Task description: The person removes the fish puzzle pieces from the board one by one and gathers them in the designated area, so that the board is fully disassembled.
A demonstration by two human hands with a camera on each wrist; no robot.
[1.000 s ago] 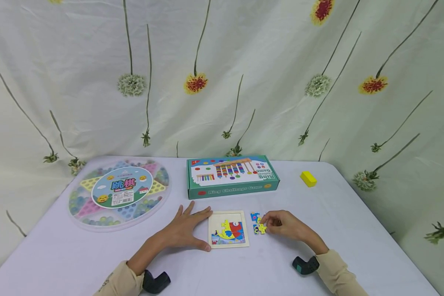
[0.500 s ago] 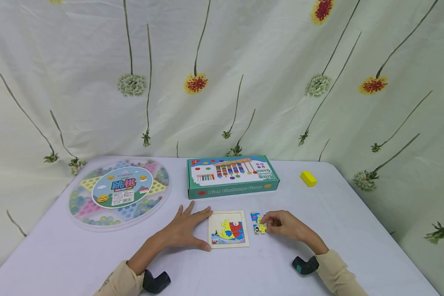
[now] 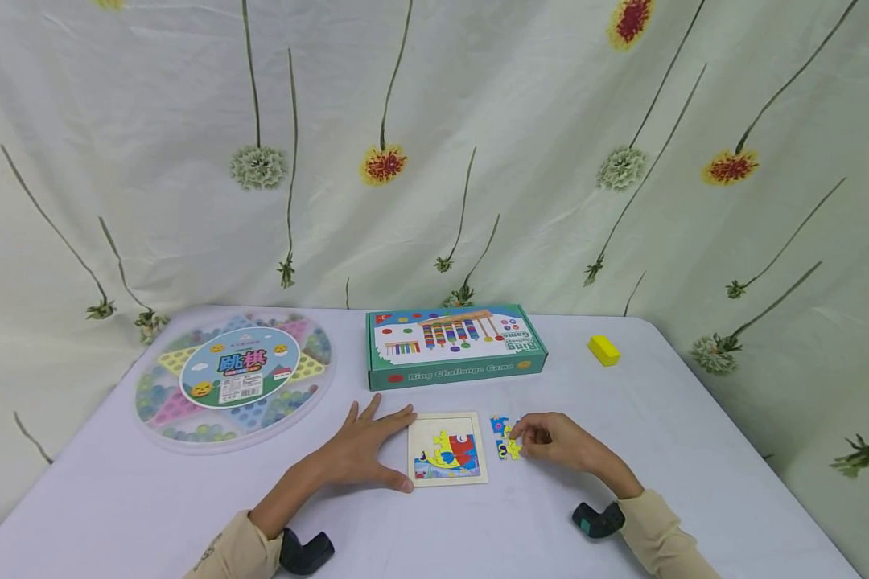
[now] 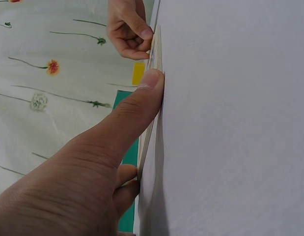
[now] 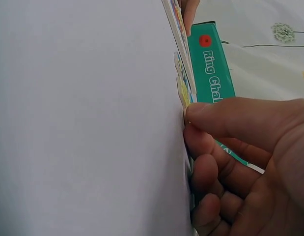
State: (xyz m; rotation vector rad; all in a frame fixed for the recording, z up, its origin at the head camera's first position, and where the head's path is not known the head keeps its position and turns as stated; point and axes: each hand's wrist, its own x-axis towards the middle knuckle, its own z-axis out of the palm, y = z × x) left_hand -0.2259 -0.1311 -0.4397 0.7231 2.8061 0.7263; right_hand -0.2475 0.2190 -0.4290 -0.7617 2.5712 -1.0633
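Note:
A small wooden puzzle tray [image 3: 426, 428] lies in the middle of the table, its lower part filled with joined red, yellow and blue pieces. My left hand [image 3: 360, 453] spreads along its left side, thumb at the near corner and index finger at the far one, fingers mostly straight. Just right of the tray are several loose blue and yellow puzzle pieces [image 3: 499, 423]. There my right hand [image 3: 559, 441] pinches a yellow puzzle piece [image 5: 184, 96] between thumb and index finger, low over the table. The other right fingers are curled, and part of that piece is hidden.
Behind the tray lies a green Ring Challenge Game box [image 3: 456, 374]. A round Chinese checkers set [image 3: 233, 366] is at the left. Farther right sits a yellow block [image 3: 604, 350]. A flowered curtain [image 3: 536, 121] hangs behind the white table [image 3: 434, 531].

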